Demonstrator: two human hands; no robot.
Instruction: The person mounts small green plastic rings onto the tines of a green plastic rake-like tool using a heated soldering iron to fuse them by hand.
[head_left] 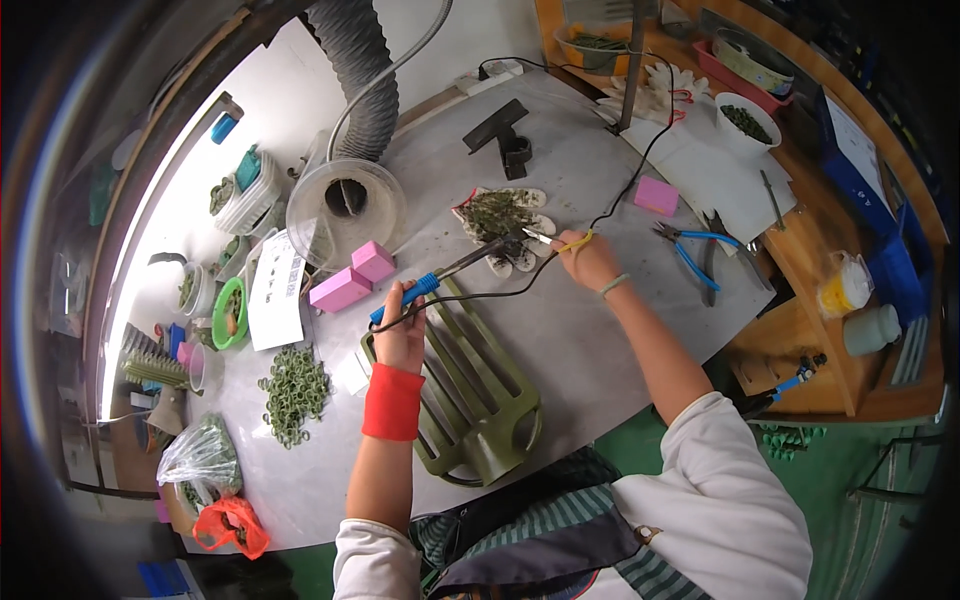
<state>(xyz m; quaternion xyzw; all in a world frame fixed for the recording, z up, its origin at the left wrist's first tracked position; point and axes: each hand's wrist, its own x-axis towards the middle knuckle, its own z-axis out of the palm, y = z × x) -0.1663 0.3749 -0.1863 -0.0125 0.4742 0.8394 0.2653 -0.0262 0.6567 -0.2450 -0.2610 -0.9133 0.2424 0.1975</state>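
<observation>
From my feed, the left hand [402, 335] is clenched around the blue handle of a soldering iron [455, 272], whose dark shaft runs toward two o'clock and ends at a small white board [500, 222] covered with green parts. The right hand [590, 260] pinches yellow-handled tweezers [556, 240] — their tip points toward nine o'clock and meets the iron's tip at the board's lower right edge. A red wristband [392, 402] sits on the left wrist. Under the left forearm, at six o'clock from the board, lies an olive-green slotted plastic frame [470, 390] on the grey desk [590, 350]. Two pink blocks [352, 278] rest at nine o'clock from the iron, blue-handled pliers [690, 248] at three o'clock from the right hand — and a heap of green rings [293, 392] lies well apart at eight o'clock.
</observation>
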